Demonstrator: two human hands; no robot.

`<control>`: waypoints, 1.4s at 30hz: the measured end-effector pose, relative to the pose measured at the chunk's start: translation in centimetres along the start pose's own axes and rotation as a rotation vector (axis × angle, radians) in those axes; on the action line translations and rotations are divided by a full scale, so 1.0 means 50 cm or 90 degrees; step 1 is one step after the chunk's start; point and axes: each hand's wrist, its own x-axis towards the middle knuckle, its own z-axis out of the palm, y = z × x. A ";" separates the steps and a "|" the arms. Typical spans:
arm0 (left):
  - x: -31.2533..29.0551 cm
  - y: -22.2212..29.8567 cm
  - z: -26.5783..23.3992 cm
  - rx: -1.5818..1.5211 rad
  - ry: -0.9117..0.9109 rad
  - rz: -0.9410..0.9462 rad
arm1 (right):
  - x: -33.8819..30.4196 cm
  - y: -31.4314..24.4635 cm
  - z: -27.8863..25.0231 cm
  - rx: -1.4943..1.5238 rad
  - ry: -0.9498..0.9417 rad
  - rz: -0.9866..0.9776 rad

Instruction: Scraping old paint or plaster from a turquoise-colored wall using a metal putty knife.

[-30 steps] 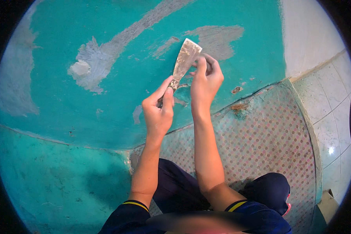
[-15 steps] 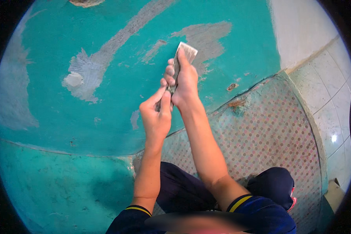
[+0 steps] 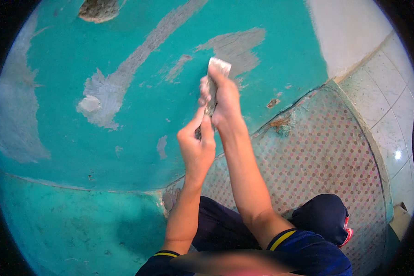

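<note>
A narrow, dusty grey block (image 3: 210, 99) with a pale, squared-off end is held in both my hands against the turquoise wall (image 3: 138, 142). My right hand (image 3: 227, 99) wraps around its upper part, the thumb lying along it towards the pale end. Lower down, my left hand (image 3: 198, 142) grips the near end, thumb and fingers closed around it. Just beyond the block's tip is a grey bare patch (image 3: 239, 48) in the paint. Part of the block is hidden under my fingers, and its underside does not show.
A longer grey streak (image 3: 142, 55) widens into a pale filled spot (image 3: 91, 104) on the left. A rough hole (image 3: 99, 9) opens at the top. Below the wall lies a dotted sheet (image 3: 317, 152); white tiles (image 3: 386, 87) are to the right. My bent knee (image 3: 322, 218) is close to my right arm.
My hands and the block have come slightly nearer, the left hand also shifting right. The view has shifted, so more of the hole at the top shows.
</note>
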 end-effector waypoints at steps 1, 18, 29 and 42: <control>-0.003 -0.010 0.001 -0.022 0.019 0.000 | -0.006 0.011 0.003 -0.012 0.051 0.032; 0.002 -0.002 -0.008 -0.048 -0.018 -0.051 | -0.008 -0.002 0.009 -0.018 0.006 -0.036; 0.016 -0.030 0.002 -0.048 -0.003 -0.026 | -0.003 -0.003 0.011 -0.036 0.014 0.025; 0.024 0.003 0.016 -0.045 0.005 -0.043 | 0.005 -0.018 0.009 0.012 0.001 0.010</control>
